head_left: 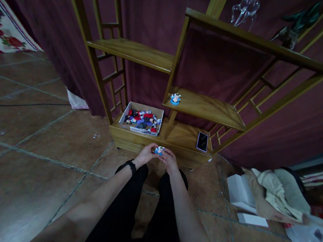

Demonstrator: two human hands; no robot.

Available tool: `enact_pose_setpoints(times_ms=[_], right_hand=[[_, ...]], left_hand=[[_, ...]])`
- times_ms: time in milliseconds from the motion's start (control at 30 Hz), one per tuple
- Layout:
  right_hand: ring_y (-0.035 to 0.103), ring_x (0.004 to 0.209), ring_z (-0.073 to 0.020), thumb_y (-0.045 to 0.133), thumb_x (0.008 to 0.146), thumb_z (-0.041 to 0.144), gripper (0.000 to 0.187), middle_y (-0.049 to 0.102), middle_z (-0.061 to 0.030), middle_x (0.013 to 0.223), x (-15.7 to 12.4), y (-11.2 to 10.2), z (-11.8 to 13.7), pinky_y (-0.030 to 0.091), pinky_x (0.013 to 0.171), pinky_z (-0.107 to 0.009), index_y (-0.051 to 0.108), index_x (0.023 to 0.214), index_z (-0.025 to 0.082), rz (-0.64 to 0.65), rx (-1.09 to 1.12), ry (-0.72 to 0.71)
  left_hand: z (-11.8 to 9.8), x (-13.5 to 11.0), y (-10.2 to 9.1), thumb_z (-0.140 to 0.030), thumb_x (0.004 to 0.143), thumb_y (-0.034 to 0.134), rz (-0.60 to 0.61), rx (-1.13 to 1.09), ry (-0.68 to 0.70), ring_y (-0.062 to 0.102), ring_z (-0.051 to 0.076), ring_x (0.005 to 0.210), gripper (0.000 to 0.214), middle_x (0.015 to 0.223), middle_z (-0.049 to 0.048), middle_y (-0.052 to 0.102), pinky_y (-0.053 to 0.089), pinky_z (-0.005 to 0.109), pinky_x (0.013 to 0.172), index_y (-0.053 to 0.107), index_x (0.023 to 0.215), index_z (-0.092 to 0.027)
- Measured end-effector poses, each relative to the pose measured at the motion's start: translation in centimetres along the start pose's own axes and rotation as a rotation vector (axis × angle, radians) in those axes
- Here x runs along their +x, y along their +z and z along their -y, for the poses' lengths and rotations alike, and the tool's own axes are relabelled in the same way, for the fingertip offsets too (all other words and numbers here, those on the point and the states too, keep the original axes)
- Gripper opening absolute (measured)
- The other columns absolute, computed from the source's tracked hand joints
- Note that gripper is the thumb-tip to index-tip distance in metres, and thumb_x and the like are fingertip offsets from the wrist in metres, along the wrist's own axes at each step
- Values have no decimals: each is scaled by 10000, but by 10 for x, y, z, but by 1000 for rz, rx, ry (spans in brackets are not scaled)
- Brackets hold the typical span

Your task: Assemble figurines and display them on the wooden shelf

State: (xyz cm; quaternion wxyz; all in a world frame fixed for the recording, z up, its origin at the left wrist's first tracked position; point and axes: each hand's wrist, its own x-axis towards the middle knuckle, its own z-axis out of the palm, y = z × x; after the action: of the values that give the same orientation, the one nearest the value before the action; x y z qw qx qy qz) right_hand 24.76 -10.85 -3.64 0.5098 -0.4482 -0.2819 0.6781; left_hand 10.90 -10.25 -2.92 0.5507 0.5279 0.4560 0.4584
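My left hand [145,154] and my right hand [169,159] meet in front of me, both closed around a small blue and white figurine [159,150]. They hover just before the bottom board of a wooden shelf unit [212,109]. A matching figurine [175,98] stands on the low middle shelf. A cardboard box [141,119] holding several small toy figures sits on the bottom board, a little left of my hands.
A phone [202,141] lies on the bottom board to the right. A glass animal figure [245,7] stands on the top shelf. Cloth, paper and a plastic bag [308,236] are piled on the tile floor at the right. A cable [15,104] crosses the floor at left.
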Motion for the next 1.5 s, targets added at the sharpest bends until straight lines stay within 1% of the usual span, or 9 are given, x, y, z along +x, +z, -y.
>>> enact_pose_setpoints(times_ms=[133, 267, 400, 567, 667, 800, 1267, 1367, 1500], right_hand=[[652, 747, -164, 725, 616, 271, 250, 692, -32, 831, 1, -1, -1, 529, 736, -327, 614, 822, 183, 1, 8, -5], [654, 714, -166, 715, 631, 280, 234, 692, -32, 813, 2, -2, -2, 531, 728, -338, 613, 822, 188, -13, 37, -5], [656, 753, -177, 696, 657, 318, 238, 687, -43, 862, 2, -3, -1, 527, 751, -348, 614, 842, 192, -2, 36, -24], [652, 800, -189, 710, 641, 355, 278, 685, -50, 886, -1, -4, 1, 514, 778, -357, 618, 850, 198, 23, 5, -38], [649, 818, -190, 720, 621, 359, 284, 686, -43, 881, -2, -3, 2, 507, 779, -356, 616, 832, 201, 32, 6, -49], [649, 782, -177, 731, 595, 354, 296, 686, -32, 841, -2, -3, 1, 505, 763, -342, 614, 815, 196, 12, 3, -42], [619, 764, -149, 746, 536, 306, 313, 649, -7, 834, -5, 1, 2, 503, 739, -310, 623, 800, 191, 31, -67, -43], [619, 769, -152, 750, 527, 301, 329, 641, -1, 829, -4, 1, 2, 504, 727, -301, 619, 810, 195, 21, -75, -48], [616, 740, -143, 755, 522, 296, 340, 632, 7, 807, -5, 4, 3, 504, 700, -286, 616, 816, 195, 12, -86, -42]], left_hand=[[2, 1, -1, -146, 539, 707, 9, -18, -6, 559, 112, 663, 401, 773, -8, 605, 442, 246, 645, 534, 900, -160], [8, 3, -1, -151, 515, 726, -42, -76, 16, 559, 108, 677, 410, 797, -5, 603, 439, 249, 658, 506, 860, -165], [10, 3, -1, -154, 533, 726, -88, -102, 9, 562, 110, 695, 365, 789, -4, 612, 442, 251, 673, 502, 821, -165], [6, 2, -2, -133, 535, 730, -103, -131, -36, 577, 129, 731, 344, 775, 14, 627, 455, 271, 705, 559, 833, -150], [4, 2, -3, -141, 544, 727, -76, -170, -66, 587, 153, 789, 357, 845, 45, 648, 456, 305, 750, 597, 877, -143], [1, 1, -5, -168, 574, 709, 0, -160, -53, 590, 177, 841, 401, 935, 67, 657, 446, 326, 787, 624, 965, -147], [-10, -1, -5, -209, 573, 716, 46, -92, -48, 586, 178, 858, 387, 917, 56, 663, 421, 313, 824, 630, 944, -141], [-11, -2, -5, -210, 589, 701, 85, -100, -50, 586, 178, 857, 365, 907, 56, 661, 427, 300, 803, 631, 940, -138], [-11, -3, -6, -221, 606, 692, 105, -85, -67, 588, 164, 785, 328, 852, 55, 659, 438, 267, 713, 633, 916, -130]])
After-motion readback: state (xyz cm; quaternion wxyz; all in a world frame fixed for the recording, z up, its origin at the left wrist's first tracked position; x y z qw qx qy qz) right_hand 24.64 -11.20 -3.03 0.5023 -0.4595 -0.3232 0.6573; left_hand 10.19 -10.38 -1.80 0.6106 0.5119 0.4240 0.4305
